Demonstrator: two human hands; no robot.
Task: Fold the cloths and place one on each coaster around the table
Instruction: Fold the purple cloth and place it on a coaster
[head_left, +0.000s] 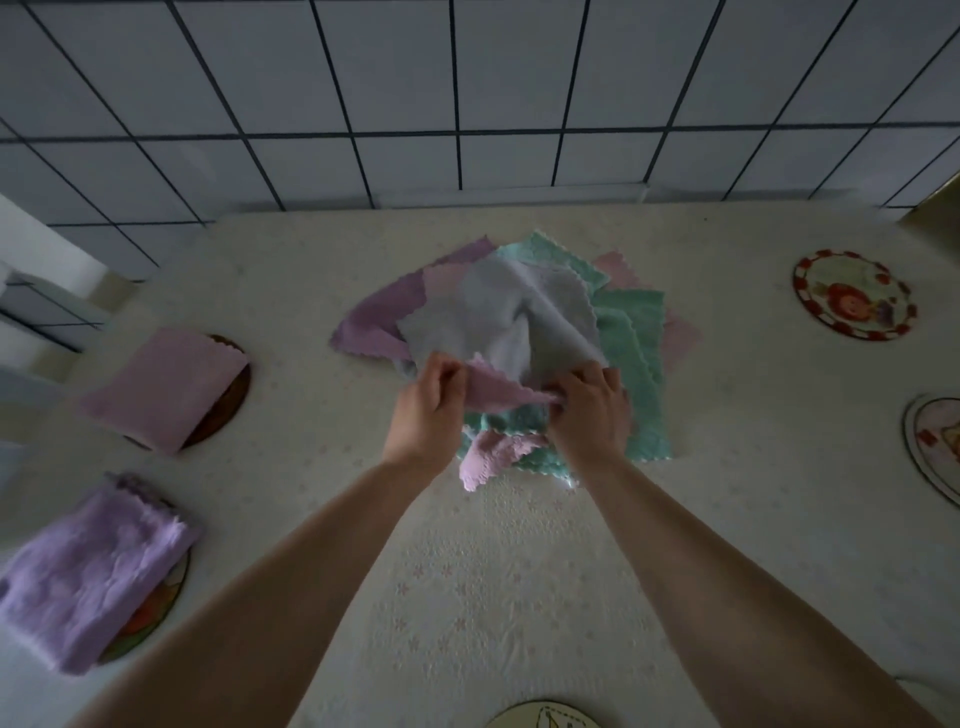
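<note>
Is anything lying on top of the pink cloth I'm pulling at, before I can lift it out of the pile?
Yes. Both hands, left and right, pinch the pink cloth, but the grey cloth drapes over its far part and a green cloth overlaps it too.

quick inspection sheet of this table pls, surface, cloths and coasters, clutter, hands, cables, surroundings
surface: pale flower-patterned tablecloth, flat.
job's things: loose cloth pile at centre; folded pink cloth and folded purple cloth each on a coaster at left; bare coasters far right, right edge and bottom edge.
clutter: nothing seen.
grippers: left hand and right hand both pinch a pink cloth over the pile.
cables: nothing seen.
surroundings: tiled wall behind the table.
</note>
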